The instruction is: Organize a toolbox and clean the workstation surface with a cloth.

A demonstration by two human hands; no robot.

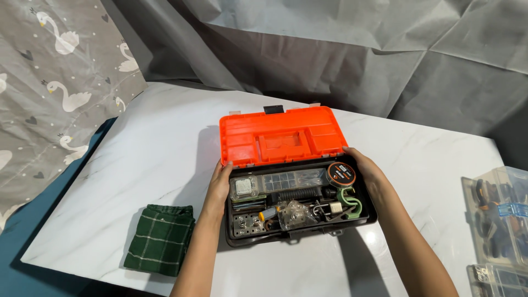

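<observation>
A black toolbox (301, 231) with an orange lid (283, 137) stands open on the white marble table (148, 154), the lid tilted back. My left hand (219, 184) rests against the box's left side, fingertips touching the lid's lower left corner. At the box's right rim lies my right hand (367, 168), fingers against the lid's lower right corner. Inside are a round spool (341, 174), a green hooked tool (350, 204), a clear parts case (286, 179), a small padlock (334, 208) and other small hardware.
A folded green checked cloth (160, 237) lies on the table left of my left arm. Clear plastic organiser boxes (503, 214) with small parts stand at the right edge. Grey fabric hangs behind, and a swan-print cloth (55, 93) drapes at the left.
</observation>
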